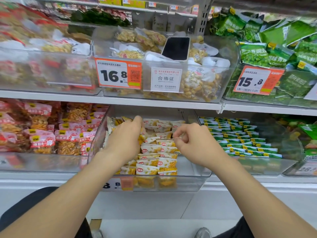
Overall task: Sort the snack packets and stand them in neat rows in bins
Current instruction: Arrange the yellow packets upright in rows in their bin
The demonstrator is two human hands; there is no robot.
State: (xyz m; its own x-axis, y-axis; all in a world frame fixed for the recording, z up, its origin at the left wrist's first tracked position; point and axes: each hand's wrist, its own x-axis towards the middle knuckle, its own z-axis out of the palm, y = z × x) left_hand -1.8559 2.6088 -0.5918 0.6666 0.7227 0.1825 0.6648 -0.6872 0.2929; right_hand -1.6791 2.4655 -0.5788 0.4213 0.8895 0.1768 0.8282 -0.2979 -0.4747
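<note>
Both my hands reach into a clear plastic bin point(197, 179) on the lower shelf. It holds small white-and-yellow snack packets point(157, 162), standing in rows at the front and looser toward the back. My left hand point(127, 138) reaches among the packets on the left side, its fingers curled round several of them. My right hand point(193, 140) hovers over the middle of the bin with its fingers curled and thumb near the forefinger; whether it pinches a packet I cannot tell.
To the right is a bin of green packets point(240, 136) in tidy rows; to the left is a bin of red-and-pink packets point(44, 131). The upper shelf point(120, 100) holds peanut bags, green pea bags and a black phone point(176, 48) lying on the bags.
</note>
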